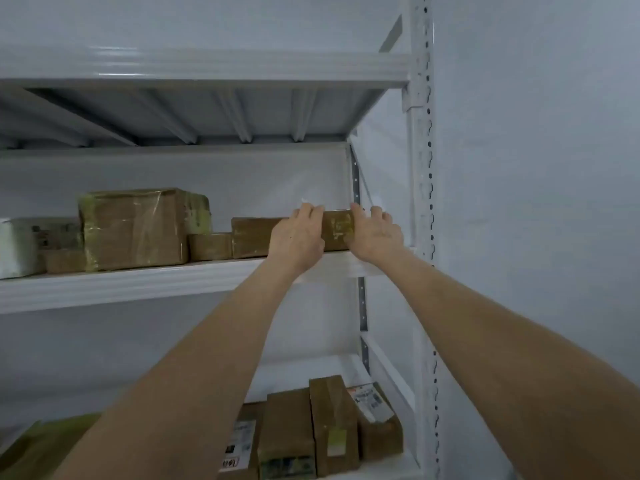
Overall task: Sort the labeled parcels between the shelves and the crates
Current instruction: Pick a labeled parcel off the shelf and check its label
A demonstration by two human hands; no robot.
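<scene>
Grey wall [536,168] right; perforated white upright [428,188]

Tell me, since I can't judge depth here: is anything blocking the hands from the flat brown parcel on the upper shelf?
Nothing visible does. The left hand and right hand are already on the flat brown parcel, which rests at the upper shelf's right end.

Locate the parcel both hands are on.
The flat brown parcel sits at the middle shelf's right end, between both hands, beside a smaller brown box.
</scene>
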